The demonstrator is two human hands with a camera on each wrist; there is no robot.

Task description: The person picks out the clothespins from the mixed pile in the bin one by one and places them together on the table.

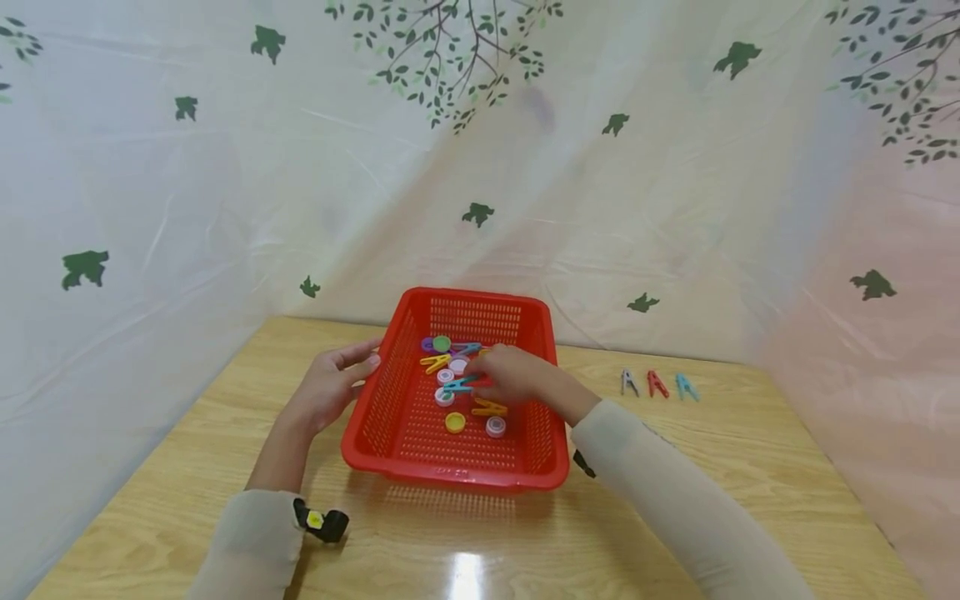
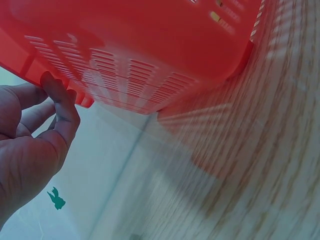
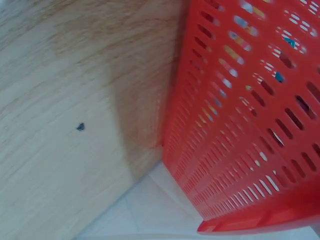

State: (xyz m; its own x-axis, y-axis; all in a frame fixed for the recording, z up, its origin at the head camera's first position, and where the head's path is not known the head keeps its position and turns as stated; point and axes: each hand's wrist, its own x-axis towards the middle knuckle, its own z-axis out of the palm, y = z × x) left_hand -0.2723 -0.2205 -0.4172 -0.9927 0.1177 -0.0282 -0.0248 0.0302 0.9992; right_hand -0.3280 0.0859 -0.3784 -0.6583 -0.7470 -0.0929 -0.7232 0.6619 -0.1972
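Observation:
A red plastic basket sits on the wooden table. My left hand is at its left side, thumb and fingertips touching the rim from outside; the left wrist view shows these fingertips close under the rim's edge. Inside the basket, my right hand reaches down with bent fingers among plastic clothespins and bottle caps. A teal clothespin and a red clothespin lie right at its fingers; I cannot tell whether it holds one. Nearby are a yellow clothespin, a yellow cap and a white cap.
Right of the basket, a grey clothespin, a red clothespin and a light blue clothespin lie in a row on the table. A pale leaf-patterned sheet hangs behind and at the sides.

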